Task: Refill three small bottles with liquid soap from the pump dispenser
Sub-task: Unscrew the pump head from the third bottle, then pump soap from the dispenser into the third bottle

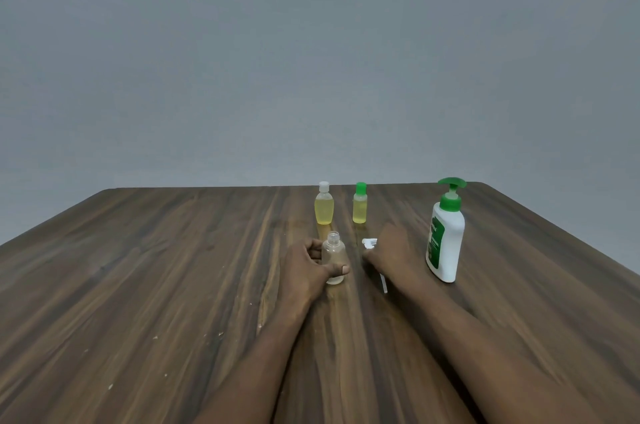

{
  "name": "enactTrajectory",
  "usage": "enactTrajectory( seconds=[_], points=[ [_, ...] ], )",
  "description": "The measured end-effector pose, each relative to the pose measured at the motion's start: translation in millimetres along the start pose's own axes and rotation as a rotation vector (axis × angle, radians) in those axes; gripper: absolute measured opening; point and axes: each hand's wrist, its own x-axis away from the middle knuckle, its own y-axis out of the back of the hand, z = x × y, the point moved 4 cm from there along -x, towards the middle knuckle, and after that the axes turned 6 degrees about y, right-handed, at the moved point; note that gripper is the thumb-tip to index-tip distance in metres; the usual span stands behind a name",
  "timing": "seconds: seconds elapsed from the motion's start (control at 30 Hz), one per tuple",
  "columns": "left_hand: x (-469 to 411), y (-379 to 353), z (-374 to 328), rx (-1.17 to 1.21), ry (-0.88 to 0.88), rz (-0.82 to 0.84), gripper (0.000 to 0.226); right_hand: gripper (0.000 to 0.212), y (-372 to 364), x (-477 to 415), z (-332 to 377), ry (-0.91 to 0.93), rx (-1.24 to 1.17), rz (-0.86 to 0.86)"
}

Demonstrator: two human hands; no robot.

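Far white-capped bottle (324, 207) and green-capped bottle (360, 208): filled. Left hand (306, 269), fingers curled, grips the empty uncapped bottle (334, 259). Right hand (393, 250) at spray cap (369, 243); fingers' grip indeterminate. One refill outstanding.

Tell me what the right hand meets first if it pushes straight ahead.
The right hand meets the white spray cap at its fingers; beyond, probably the green-capped bottle, though depth is unclear.
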Motion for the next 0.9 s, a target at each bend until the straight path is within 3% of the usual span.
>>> enactTrajectory(
  seconds=[0.07, 0.2, 0.33, 0.5, 0.63, 0.7, 0.8, 0.9],
  points=[
    [0, 0, 0, -0.005, -0.005, 0.005, 0.052, 0.028, -4, -1, -2, 0.019, -0.025, 0.021],
    [0, 1, 0, 0.006, 0.002, 0.007, 0.049, 0.041, -12, -6, -8, 0.055, -0.006, 0.022],
    [0, 1, 0, -0.006, 0.002, 0.017, 0.051, 0.04, -15, -6, -13, 0.039, -0.014, 0.032],
    [-1, 3, 2, 0.006, 0.012, 0.065, 0.053, 0.037, -1, 3, -5, -0.003, 0.109, -0.142],
    [-1, 5, 0, -0.009, 0.01, 0.106, 0.053, 0.031, 26, 15, 17, 0.131, 0.128, -0.198],
    [-1, 5, 0, -0.021, -0.002, 0.114, 0.055, 0.022, 45, 29, 32, 0.225, 0.053, -0.292],
    [0, 4, 1, -0.034, -0.022, 0.084, 0.059, 0.014, 80, 53, 46, 0.348, 0.096, -0.573],
    [-1, 4, -2, -0.025, -0.036, 0.057, 0.057, 0.028, 112, 66, 34, 0.328, -0.019, -0.837]
  ],
)
